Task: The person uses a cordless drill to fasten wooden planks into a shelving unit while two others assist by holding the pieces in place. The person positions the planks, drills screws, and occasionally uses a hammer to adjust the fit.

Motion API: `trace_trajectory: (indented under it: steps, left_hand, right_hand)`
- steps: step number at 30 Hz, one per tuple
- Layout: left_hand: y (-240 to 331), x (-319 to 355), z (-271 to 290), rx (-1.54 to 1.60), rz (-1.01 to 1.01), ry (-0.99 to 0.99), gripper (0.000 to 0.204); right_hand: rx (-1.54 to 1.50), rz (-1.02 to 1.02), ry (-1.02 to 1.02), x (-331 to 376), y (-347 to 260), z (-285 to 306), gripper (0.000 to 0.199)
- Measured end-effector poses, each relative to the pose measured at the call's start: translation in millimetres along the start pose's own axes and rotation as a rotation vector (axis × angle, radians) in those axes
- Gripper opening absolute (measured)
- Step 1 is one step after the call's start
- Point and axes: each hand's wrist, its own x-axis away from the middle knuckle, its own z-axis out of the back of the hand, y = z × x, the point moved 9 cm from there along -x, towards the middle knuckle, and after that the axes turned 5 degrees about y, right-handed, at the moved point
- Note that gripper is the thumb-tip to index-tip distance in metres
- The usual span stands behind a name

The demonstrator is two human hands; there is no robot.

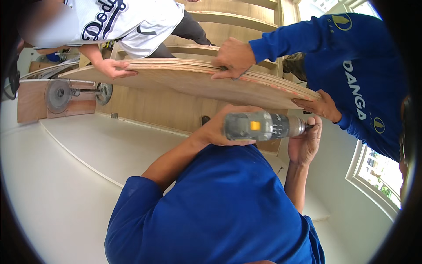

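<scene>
So the drill [259, 126] sits just off centre toward 3 o'clock, nose pointing that way too. Left hand [215, 127] is wrapped around it (handle's hidden underneath), and the right hand [304, 143] has its fingers pinching the bit [309, 126]. Up around 12 there's a wooden board [211, 86]: a co-worker in white [147, 26] at 11 and one in blue [303, 39] near 1:30 both hold it.
</scene>
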Motion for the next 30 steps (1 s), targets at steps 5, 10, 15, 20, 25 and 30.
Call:
trace_trajectory:
  steps: [5, 10, 15, 20, 25, 30]
  left_hand:
    - [3, 9, 6, -0.034, -0.004, -0.036, 0.070]
    - [-2, 20, -3, -0.044, -0.074, -0.025, 0.066]
    - [0, 13, -15, -0.106, -0.090, -0.030, 0.063]
    - [-3, 4, -22, -0.185, -0.139, -0.070, 0.063]
    - [-18, -3, -35, -0.227, -0.188, -0.166, 0.065]
    - [-30, -25, -32, -0.308, -0.189, -0.221, 0.064]
  right_hand:
    - [-0.019, -0.044, -0.035, 5, 17, 4, 0.022]
    - [-0.140, -0.112, -0.024, 18, 27, 22, 0.020]
    - [-0.127, -0.080, 0.004, 18, 24, 37, 0.027]
    - [-0.126, -0.055, -0.036, 16, 13, 34, 0.020]
    - [-0.098, -0.025, -0.078, 32, 5, 57, 0.017]
    - [-0.181, -0.001, -0.043, 17, 19, 80, 0.018]
